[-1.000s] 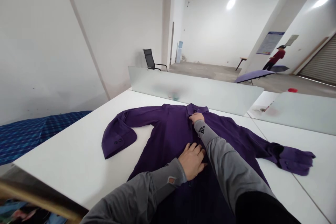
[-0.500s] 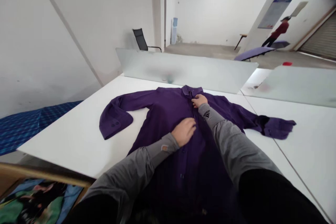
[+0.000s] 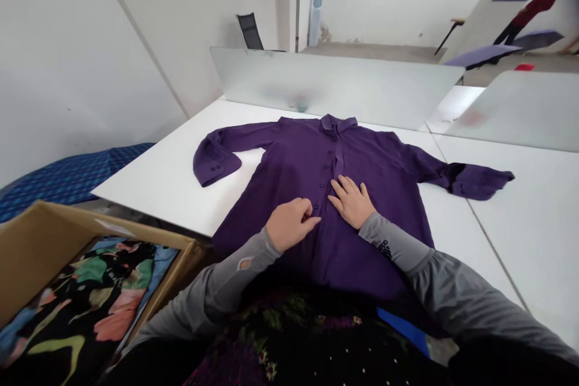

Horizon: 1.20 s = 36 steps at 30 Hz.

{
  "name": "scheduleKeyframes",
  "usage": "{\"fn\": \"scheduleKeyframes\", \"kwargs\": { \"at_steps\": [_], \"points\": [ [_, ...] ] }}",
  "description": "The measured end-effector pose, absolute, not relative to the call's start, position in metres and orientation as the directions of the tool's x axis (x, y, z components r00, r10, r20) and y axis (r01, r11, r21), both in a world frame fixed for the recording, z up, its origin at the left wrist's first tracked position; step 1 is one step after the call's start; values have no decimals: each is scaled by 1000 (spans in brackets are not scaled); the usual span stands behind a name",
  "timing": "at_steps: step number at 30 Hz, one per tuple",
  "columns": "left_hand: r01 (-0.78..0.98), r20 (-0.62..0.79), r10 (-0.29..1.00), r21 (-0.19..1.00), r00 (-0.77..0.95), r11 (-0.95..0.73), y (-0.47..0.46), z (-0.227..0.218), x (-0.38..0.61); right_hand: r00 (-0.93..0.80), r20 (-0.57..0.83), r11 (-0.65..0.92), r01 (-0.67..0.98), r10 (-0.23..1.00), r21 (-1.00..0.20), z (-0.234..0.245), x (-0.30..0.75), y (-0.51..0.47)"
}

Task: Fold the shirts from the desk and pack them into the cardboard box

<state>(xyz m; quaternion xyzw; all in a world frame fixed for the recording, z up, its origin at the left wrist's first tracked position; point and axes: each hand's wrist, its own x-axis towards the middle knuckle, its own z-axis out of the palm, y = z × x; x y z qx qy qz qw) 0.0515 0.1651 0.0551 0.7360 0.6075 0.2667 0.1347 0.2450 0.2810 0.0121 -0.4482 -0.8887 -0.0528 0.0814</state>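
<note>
A purple long-sleeved shirt (image 3: 294, 169) lies front up on the white table, its collar at the far side and both sleeves spread outward. Dark buttons run down one front edge. My left hand (image 3: 289, 226) is over the lower button row, fingers loosely curled and the thumb stretched out with a gap from the forefinger; nothing shows in it. Flat on the front, just right of the buttons, my right hand (image 3: 353, 200) rests with spread fingers. The shirt's hem is partly hidden by my forearms and body.
At the left stands an open cardboard box (image 3: 113, 226) with patterned clothes (image 3: 104, 289) in it. A frosted partition (image 3: 335, 81) borders the far side of the white table (image 3: 163, 163). Blue checked fabric (image 3: 76, 175) lies beyond the table's left edge. A person (image 3: 534, 9) stands far back.
My right hand has come down from near the collar to the mid front and lies flat. My left hand has moved lower along the buttons. The view has tilted down, showing more of the box.
</note>
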Motion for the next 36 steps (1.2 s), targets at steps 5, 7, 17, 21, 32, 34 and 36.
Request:
{"fn": "scheduleKeyframes", "kwargs": {
  "at_steps": [5,7,17,21,32,34,36],
  "points": [
    [953,117,989,279,89,-119,147,43,73,-528,162,533,846,834,16,23,242,279],
    [968,97,991,226,88,-108,147,45,74,-495,165,502,865,853,-5,31,243,263],
    [879,79,991,458,109,-133,157,41,56,-683,150,688,725,715,21,12,251,173],
    [674,-53,985,735,163,-72,158,56,53,-684,177,690,723,708,31,8,251,177],
    [297,-54,990,955,131,12,143,39,73,-730,193,754,645,656,-125,22,258,178],
    [231,-45,993,973,112,18,140,35,67,-749,253,790,584,613,-185,27,256,171],
    [190,-51,993,981,111,29,139,34,63,-724,302,784,561,620,-264,32,252,163]
  ]
}}
